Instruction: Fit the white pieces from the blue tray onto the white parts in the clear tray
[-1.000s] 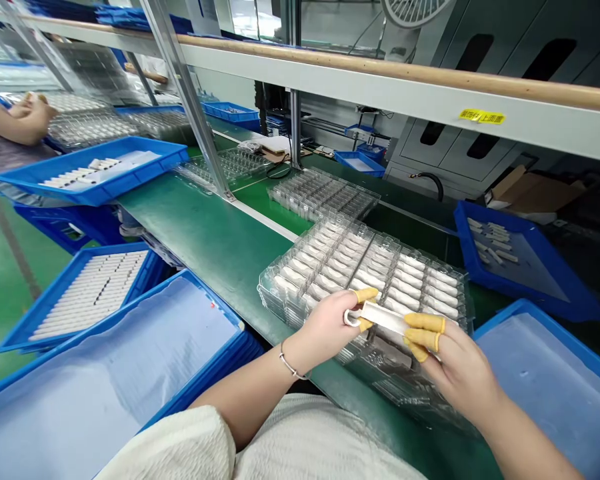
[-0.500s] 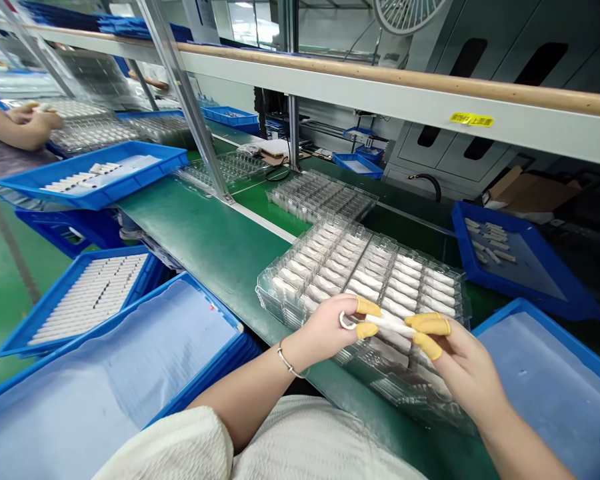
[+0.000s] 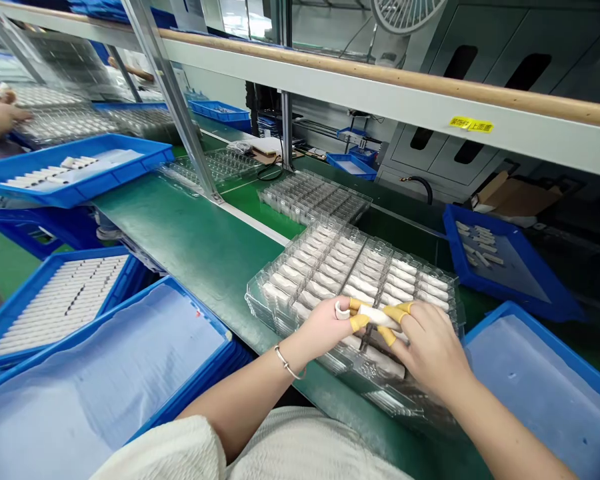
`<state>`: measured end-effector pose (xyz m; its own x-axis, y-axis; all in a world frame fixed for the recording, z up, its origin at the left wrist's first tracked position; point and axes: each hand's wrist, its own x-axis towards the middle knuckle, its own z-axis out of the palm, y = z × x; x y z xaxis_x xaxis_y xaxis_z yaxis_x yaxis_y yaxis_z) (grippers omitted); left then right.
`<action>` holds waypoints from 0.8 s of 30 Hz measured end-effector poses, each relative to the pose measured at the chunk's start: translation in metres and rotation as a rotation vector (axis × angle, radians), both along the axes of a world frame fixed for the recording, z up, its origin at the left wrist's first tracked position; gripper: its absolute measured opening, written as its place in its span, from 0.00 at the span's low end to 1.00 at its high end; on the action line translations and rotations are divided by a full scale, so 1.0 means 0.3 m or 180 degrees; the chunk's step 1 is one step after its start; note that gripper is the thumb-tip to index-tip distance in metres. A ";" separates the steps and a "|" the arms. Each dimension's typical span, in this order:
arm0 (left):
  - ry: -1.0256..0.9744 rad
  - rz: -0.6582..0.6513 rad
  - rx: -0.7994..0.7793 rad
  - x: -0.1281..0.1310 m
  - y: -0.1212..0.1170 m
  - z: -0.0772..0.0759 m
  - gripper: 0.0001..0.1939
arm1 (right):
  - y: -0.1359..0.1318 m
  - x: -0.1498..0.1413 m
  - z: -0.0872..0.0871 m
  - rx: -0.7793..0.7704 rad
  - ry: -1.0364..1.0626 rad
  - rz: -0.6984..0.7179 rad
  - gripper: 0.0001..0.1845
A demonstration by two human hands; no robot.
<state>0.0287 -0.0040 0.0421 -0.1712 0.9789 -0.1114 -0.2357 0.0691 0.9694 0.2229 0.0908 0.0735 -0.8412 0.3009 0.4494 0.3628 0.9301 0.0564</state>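
Note:
A short white tube-like part is held level between my two hands, above a clear plastic tray. My left hand pinches its left end with thumb and finger in yellow finger cots. A small white curved piece also shows at the left hand's fingers. My right hand, with yellow cots too, grips the right end of the part. Under both hands lies the clear compartmented tray, on a stack of similar trays, with rows of white pieces in its slots.
Blue bins stand at left and right. Another blue bin holds loose white tubes. Clear trays lie farther back on the green bench. A metal post and shelf rail cross ahead. A co-worker's hands show at far left.
My right hand has moved left and inward, closer to my left hand, still gripping the white part. The whole view has shifted slightly, with the surroundings sliding left.

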 end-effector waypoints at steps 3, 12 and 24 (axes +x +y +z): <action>-0.0728 0.0210 0.0066 -0.011 0.011 -0.004 0.26 | 0.116 -0.052 -0.014 -0.0063 -0.0018 -0.0264 0.11; -0.0874 0.0059 0.0139 -0.039 0.003 -0.009 0.24 | 0.372 -0.238 -0.068 -0.0208 -0.0835 -0.0635 0.13; -0.0620 -0.0084 0.0012 -0.023 0.010 -0.023 0.22 | 0.364 -0.231 -0.095 -0.0491 -0.1032 -0.0924 0.15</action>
